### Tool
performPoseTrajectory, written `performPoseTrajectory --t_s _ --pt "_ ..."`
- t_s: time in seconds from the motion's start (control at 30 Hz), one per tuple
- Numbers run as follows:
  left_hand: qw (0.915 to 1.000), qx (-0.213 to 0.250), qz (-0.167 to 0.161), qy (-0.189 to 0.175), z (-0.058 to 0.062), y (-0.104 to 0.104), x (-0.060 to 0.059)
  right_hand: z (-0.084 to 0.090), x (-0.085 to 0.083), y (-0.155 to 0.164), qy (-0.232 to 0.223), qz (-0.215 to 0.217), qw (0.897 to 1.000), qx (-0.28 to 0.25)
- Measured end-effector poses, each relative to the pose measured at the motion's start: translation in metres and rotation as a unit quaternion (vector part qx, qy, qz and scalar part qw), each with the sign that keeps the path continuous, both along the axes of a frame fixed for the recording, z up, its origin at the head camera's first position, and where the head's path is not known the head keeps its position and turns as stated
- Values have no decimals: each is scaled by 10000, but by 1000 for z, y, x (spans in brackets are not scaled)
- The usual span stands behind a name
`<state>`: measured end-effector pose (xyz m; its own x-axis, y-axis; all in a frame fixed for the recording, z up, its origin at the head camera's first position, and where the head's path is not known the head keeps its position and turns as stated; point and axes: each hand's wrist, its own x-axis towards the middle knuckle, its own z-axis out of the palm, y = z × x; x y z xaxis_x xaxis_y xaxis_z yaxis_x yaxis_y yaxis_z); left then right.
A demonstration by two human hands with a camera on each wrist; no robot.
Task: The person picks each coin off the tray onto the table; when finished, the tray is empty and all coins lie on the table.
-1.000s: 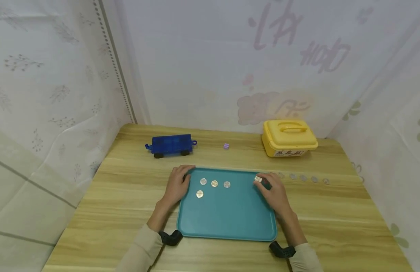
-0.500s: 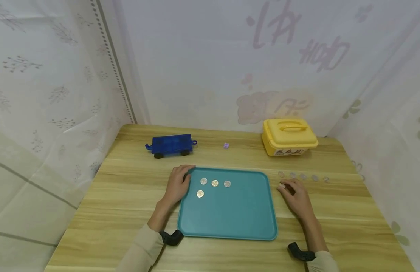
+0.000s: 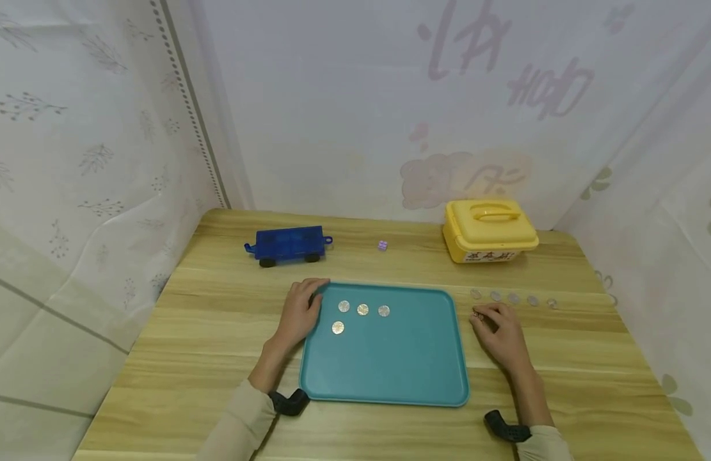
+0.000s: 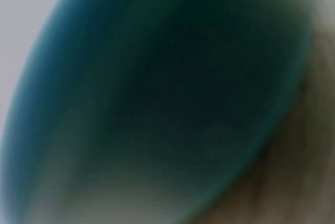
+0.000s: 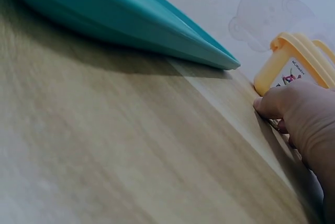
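My left hand [image 3: 299,312] holds the upper left corner of a teal tray [image 3: 390,368], thumb at the rim. Several round coins lie on the tray near its top left. Most sit in a row with a silver coin [image 3: 384,311] at its right end; a gold-toned coin [image 3: 338,328] lies below. Just right of the tray, my right hand [image 3: 503,336] pinches a small shiny coin [image 3: 477,314] low over the table. In the right wrist view the thumb and fingers come down at the wood. The left wrist view is a blur of teal tray [image 4: 199,103].
Behind my right hand, several coins form a row, among them one pale coin [image 3: 513,298]. A yellow lidded box [image 3: 490,234] stands at the back right. A blue toy wagon [image 3: 290,244] and a small purple cube [image 3: 382,245] are along the back.
My right hand has left the tray's upper right area with the coin and come to the table right of the tray. My left hand stays at the tray's corner.
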<state>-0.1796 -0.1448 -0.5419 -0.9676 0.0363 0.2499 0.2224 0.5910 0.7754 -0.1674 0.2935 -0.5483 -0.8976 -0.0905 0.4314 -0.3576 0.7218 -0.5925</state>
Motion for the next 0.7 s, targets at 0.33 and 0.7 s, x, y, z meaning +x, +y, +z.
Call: performPoseTrajectory --t_s 0.33,0.7 --pt "10000 20 30 28 -1 -1 -1 0 -3 0 92 46 9999 -75" --pt "9999 -41 0 116 -1 -1 0 8 6 -3 -543 -118 9946 -872"
